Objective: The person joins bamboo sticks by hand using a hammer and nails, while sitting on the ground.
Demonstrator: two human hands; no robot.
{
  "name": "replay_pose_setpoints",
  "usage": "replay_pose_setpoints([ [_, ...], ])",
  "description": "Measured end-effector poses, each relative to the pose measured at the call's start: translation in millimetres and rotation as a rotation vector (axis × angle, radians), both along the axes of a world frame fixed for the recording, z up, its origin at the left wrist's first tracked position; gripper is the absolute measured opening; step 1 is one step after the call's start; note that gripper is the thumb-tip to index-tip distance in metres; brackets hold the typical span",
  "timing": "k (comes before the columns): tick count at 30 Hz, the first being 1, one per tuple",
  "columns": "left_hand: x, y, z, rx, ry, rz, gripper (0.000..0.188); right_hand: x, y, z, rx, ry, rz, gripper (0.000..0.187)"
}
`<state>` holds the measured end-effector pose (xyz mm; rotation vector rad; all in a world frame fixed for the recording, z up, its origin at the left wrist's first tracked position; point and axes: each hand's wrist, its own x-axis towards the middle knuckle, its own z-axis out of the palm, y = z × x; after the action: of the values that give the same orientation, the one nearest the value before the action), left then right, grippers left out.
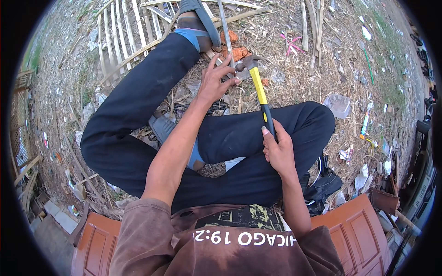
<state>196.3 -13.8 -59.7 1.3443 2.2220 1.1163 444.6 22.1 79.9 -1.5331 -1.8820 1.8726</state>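
My right hand is closed round the black grip of a claw hammer with a yellow shaft. The hammer's dark metal head is up beside my left fingertips. My left hand reaches forward with its fingers spread and thumb apart, at the near end of a narrow pale wooden strip. Whether something small sits between its fingertips, I cannot make out. Orange brick pieces lie under and beside the strip. My sandalled foot is against the strips just beyond my left hand.
A slatted frame of pale strips lies at the far left, with more loose strips at the far right. Litter and a clear plastic tub lie on dry grass. A black bag is by my right knee. Brown panelled boards are behind me.
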Motion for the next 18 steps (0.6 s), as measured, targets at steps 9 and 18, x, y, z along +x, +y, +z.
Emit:
replay_pose_setpoints([
  [9, 1, 1, 5, 0.005, -0.034, 0.007, 0.032, 4, -6, 4, 0.096, -0.045, 0.04, 0.037],
  [18, 2, 1, 2, 0.033, -0.075, 0.029, 0.029, -3, -11, 19, 0.364, -0.098, 0.185, 0.036],
])
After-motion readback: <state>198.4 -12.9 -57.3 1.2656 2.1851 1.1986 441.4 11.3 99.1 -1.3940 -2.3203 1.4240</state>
